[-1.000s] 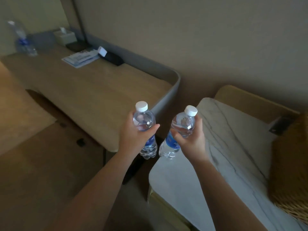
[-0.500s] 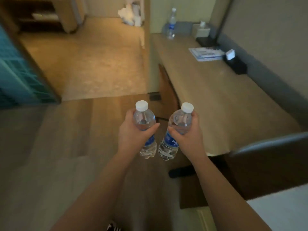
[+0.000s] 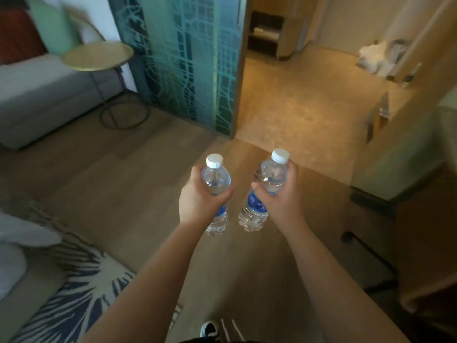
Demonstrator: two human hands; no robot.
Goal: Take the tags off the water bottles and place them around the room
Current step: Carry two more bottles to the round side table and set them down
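Hotel room: sofa (image 3: pixel 49 95), round side table (image 3: pixel 97 55), patterned partition (image 3: pixel 188 58), rug (image 3: pixel 74 280).

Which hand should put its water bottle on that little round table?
Probably the left hand. The round table stands to the person's left, so the left bottle is on its side. The right hand, gripping the right bottle, would have to cross over.

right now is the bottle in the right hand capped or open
Capped: a white cap sits on the neck of the bottle held in the right hand.
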